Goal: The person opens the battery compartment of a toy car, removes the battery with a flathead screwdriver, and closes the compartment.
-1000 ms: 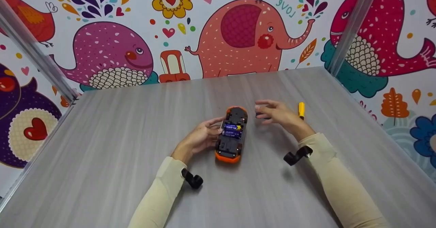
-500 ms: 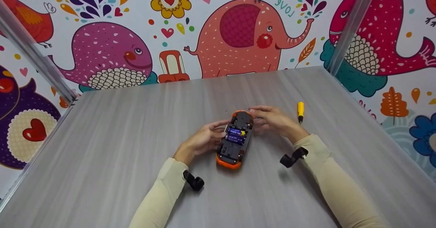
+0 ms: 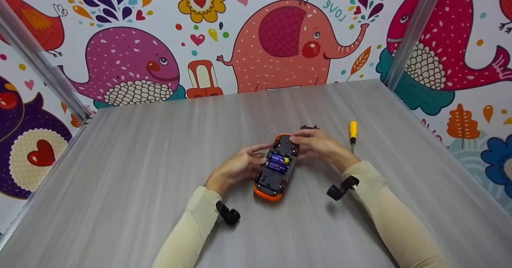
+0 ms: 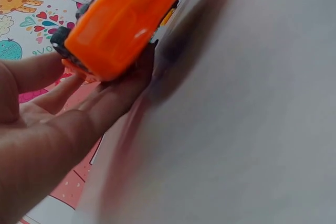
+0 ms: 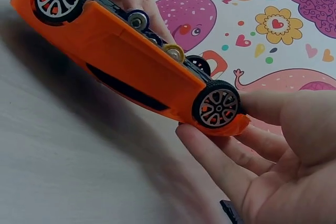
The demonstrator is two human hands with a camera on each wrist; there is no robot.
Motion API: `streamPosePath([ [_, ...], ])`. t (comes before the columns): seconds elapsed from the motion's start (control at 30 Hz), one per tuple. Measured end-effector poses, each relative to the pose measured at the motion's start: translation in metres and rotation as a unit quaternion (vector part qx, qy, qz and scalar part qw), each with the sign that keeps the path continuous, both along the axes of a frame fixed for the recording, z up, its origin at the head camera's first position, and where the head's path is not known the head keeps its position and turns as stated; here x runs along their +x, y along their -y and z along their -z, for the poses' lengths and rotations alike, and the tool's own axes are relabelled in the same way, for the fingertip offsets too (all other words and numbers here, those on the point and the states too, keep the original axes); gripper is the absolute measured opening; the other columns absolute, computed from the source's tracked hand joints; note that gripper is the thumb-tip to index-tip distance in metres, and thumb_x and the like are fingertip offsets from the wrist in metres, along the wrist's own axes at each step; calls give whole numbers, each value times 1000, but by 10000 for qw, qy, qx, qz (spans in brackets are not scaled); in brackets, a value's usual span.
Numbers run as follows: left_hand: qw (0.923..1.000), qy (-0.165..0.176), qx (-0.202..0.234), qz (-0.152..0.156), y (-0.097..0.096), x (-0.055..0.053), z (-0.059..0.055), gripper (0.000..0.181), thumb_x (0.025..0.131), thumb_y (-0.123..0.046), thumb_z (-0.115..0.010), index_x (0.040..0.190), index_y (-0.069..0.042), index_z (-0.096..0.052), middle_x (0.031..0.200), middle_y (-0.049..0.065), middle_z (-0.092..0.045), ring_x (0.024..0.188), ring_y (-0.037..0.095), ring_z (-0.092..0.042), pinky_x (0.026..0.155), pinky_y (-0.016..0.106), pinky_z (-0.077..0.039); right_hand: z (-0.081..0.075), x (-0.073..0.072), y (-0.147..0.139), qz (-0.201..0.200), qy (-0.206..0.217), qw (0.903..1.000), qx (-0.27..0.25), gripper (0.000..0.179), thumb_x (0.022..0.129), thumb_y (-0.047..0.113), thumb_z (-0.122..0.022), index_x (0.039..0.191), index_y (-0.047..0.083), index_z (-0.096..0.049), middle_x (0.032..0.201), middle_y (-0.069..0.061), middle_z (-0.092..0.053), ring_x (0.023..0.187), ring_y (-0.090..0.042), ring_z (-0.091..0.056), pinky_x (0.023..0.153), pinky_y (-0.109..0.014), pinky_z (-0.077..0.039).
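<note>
Head — batteries (image 3: pixel 277 159) in toy car (image 3: pixel 271 182)

The upturned orange toy car (image 3: pixel 272 178) bares batteries (image 3: pixel 277 167).

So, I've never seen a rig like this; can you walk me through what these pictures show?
There is no machine: you see a person's bare left hand and right hand. The head picture comes from a camera worn on the head, looking forward and down; the other two come from cameras on the wrists, each looking at that hand's work. Both hands hold an orange toy car upside down, the left along its side, the right at its far end. Two batteries show in its open underside. On the table lie a yellow screwdriver and, just past the right hand, a small dark piece, too hidden to name.
</note>
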State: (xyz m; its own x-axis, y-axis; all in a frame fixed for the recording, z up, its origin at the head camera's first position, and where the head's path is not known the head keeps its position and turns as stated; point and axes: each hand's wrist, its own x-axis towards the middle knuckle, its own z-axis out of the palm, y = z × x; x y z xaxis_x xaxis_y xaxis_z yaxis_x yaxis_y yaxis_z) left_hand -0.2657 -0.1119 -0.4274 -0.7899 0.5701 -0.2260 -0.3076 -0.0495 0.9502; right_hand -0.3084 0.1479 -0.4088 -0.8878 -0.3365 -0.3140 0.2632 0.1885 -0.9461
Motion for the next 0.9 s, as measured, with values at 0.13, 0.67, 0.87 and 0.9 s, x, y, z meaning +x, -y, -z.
streamPosePath([
  [0.13, 9998, 114, 112, -107, 1, -2, 1, 55, 100, -6, -49, 154, -13, -39, 134, 12, -62, 105, 17, -66, 92, 37, -55, -1, -1, -1, 120, 43, 9999, -114, 47, 96, 25, -68, 138, 5, -57, 128, -16, -67, 98, -20, -72, 85, -38, -61],
  [0.67, 9929, 231, 466, -1067, 7, -9, 1, 56, 109, -37, -36, 155, -5, -34, 152, 26, -42, 129, 30, -52, 105, 43, -50, -7, -3, -4, 947, 230, 9922, -780, 48, 97, 30, -66, 139, 7, -54, 124, -11, -65, 96, -19, -70, 89, -37, -60],
  [0.87, 9851, 308, 603, -1582, 9, -9, 0, 59, 107, -41, -41, 156, -8, -34, 154, 20, -42, 123, 26, -57, 95, 39, -56, -4, -4, -5, 1204, -86, 9869, -1070, 46, 100, 26, -61, 139, 3, -50, 106, -3, -66, 92, -14, -67, 78, -30, -61],
  [0.9, 9836, 326, 645, -1655, 9, -10, 0, 59, 107, -41, -42, 156, -8, -34, 155, 18, -42, 123, 26, -57, 96, 41, -56, -4, -4, -6, 1252, -72, 9859, -1104, 45, 100, 26, -61, 138, 4, -50, 106, -3, -65, 91, -14, -67, 77, -30, -61],
])
